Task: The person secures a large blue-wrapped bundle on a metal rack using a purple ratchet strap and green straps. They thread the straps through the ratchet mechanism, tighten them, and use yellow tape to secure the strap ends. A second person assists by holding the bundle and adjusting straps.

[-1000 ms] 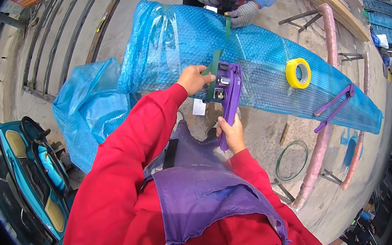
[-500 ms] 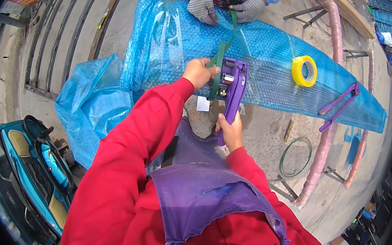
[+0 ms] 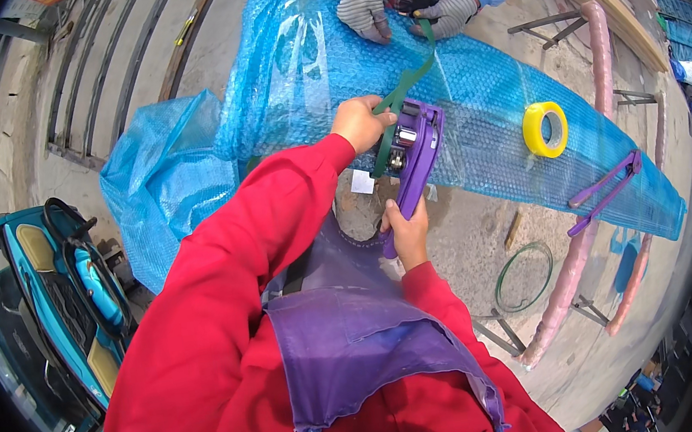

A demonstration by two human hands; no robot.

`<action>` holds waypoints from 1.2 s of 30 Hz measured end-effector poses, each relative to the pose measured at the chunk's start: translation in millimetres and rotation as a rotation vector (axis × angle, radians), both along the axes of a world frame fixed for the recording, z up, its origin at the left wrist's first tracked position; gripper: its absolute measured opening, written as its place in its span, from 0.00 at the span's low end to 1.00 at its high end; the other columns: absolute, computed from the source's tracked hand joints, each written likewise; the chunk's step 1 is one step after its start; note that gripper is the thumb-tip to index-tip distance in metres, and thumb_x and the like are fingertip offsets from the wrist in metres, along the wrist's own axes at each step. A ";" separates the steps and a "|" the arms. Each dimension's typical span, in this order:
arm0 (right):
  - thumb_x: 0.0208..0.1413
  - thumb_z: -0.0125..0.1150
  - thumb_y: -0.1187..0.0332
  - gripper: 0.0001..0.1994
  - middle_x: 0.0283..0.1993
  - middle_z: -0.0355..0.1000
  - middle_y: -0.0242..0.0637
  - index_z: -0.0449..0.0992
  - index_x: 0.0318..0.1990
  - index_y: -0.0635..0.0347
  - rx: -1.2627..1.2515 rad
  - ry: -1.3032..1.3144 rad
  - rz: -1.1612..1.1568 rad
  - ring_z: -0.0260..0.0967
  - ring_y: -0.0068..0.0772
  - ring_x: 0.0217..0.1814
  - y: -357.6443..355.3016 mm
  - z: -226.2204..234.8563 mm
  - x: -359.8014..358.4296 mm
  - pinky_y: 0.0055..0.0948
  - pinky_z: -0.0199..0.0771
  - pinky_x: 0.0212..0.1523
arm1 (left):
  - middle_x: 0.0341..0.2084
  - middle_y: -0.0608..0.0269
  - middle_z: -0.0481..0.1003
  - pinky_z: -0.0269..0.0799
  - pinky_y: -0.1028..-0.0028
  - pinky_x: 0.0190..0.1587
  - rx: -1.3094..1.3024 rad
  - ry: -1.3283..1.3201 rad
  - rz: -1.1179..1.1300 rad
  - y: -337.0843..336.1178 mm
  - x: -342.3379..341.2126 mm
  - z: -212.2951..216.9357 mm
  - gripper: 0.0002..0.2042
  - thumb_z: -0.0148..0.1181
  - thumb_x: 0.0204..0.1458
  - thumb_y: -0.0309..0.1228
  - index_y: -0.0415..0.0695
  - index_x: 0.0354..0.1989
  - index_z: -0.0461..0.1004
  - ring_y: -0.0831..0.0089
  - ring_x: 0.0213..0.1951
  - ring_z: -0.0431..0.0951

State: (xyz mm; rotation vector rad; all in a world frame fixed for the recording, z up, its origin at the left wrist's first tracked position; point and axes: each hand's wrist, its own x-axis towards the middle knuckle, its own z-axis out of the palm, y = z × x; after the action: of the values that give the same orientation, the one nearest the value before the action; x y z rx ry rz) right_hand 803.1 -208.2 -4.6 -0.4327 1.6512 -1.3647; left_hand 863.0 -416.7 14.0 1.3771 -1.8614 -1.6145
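**Green strap [image 3: 411, 80] bows loosely into the purple strapping tool [image 3: 426, 147]**

The strap's shape and the co-worker's hands are what have changed. A second ago, only one gloved hand was at the strap, the other being up against the co-worker's chest. Now both are down on the far side of the blue bundle [image 3: 294, 75]: one gloved hand [image 3: 363, 11] lies on the wrap, and the other gloved hand [image 3: 449, 13] is at the strap's far end. Half a second ago the strap stood in a sharp fold near the tool; now it swings in a rounded bend across the wrap. That curve suggests the strap is not pulled tight, so the work seems to be at guiding rather than tensioning.

The person's left hand [image 3: 362, 125] pinches the strap between thumb and fingers, right beside the tool's head. The right hand [image 3: 410, 234] is wrapped around the tool's handle. The tool slants over the near edge of the bundle; whether its head touches the wrap cannot be told.

The bundle stretches across the view, narrowing toward the right. On it lie a yellow tape roll [image 3: 534, 132] and, near the narrow end, a second purple tool [image 3: 604, 179]. A thin green coil [image 3: 527, 309] lies on the ground below.
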 end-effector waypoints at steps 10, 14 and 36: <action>0.56 0.54 0.76 0.11 0.22 0.64 0.32 0.62 0.45 0.63 0.022 -0.189 -0.109 0.63 0.22 0.17 -12.9 25.4 15.9 0.24 0.66 0.18 | 0.22 0.49 0.75 0.71 0.65 0.31 -0.137 -0.038 -0.008 2.1 -9.1 9.0 0.11 0.62 0.47 0.34 0.38 0.32 0.76 0.57 0.25 0.77; 0.56 0.53 0.76 0.11 0.21 0.63 0.32 0.61 0.45 0.63 0.027 -0.160 -0.086 0.62 0.22 0.17 -13.6 33.1 13.6 0.24 0.65 0.18 | 0.23 0.45 0.75 0.70 0.62 0.32 -0.279 -0.085 0.019 7.5 -14.2 3.3 0.10 0.62 0.47 0.33 0.38 0.32 0.75 0.51 0.27 0.76; 0.57 0.50 0.78 0.13 0.20 0.61 0.32 0.58 0.48 0.63 0.011 -0.108 -0.014 0.61 0.23 0.17 -15.3 17.3 5.5 0.25 0.65 0.18 | 0.21 0.48 0.73 0.68 0.61 0.32 -0.197 0.008 0.007 -2.6 -9.9 3.5 0.09 0.63 0.47 0.33 0.40 0.31 0.75 0.52 0.26 0.74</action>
State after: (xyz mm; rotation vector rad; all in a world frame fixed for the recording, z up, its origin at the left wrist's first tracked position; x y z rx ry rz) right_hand 808.6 -223.5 12.7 -0.3361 1.5755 -1.3649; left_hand 853.1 -419.3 17.6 1.2900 -1.9494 -1.3886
